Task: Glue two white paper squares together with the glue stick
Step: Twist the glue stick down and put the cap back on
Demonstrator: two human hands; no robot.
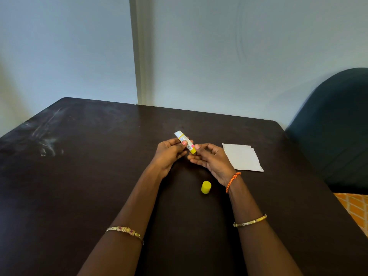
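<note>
A white and yellow glue stick [182, 138] is held above the dark table [99, 166], tilted with its open white end pointing away to the left. My left hand [169, 151] grips its body between thumb and fingers. My right hand [209, 158] pinches its yellow base end with thumb and fingertip. The yellow cap [206, 187] lies on the table between my forearms, apart from the stick. Two white paper squares [242, 157] lie stacked and slightly offset on the table just right of my right hand.
A dark teal chair back [334, 124] stands at the table's right side, with an orange patterned cloth [354, 208] below it. A pale wall runs behind the far table edge. Whitish smears mark the table's far left.
</note>
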